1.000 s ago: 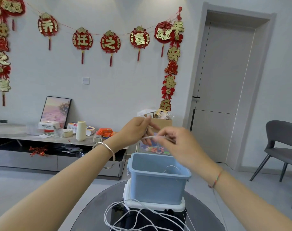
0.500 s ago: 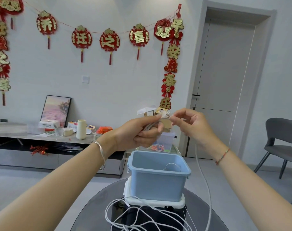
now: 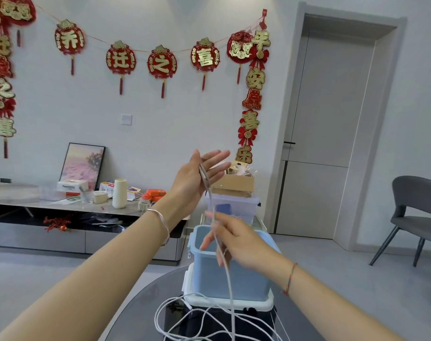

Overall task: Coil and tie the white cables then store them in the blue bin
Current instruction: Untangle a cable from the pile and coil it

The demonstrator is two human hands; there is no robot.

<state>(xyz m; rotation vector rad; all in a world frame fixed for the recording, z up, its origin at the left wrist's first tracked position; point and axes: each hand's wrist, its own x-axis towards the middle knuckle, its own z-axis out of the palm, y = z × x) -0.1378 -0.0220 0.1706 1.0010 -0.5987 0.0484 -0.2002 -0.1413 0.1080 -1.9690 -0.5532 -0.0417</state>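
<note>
My left hand (image 3: pixel 194 177) is raised above and behind the blue bin (image 3: pixel 244 281), fingers straight and spread, with one end of a white cable (image 3: pixel 230 286) lying across its palm. The cable runs down from there through the loosely curled fingers of my right hand (image 3: pixel 238 239), which holds it just over the bin's rim. Below the hand it drops past the bin's front to a loose tangle of white cables (image 3: pixel 185 316) on the dark round table (image 3: pixel 138 313). The bin stands on a white lid-like base (image 3: pixel 266 302). Its inside is mostly hidden by my right hand.
A clear plastic box (image 3: pixel 244 205) with a cardboard box (image 3: pixel 234 184) on top stands behind the bin. A low cluttered console (image 3: pixel 61 217) runs along the left wall. A grey chair (image 3: pixel 419 217) is at the right, beside a closed door (image 3: pixel 327 134).
My hands have parted. The left hand rose and spread its fingers; the right hand slid down along the cable from beside the left hand to just above the bin.
</note>
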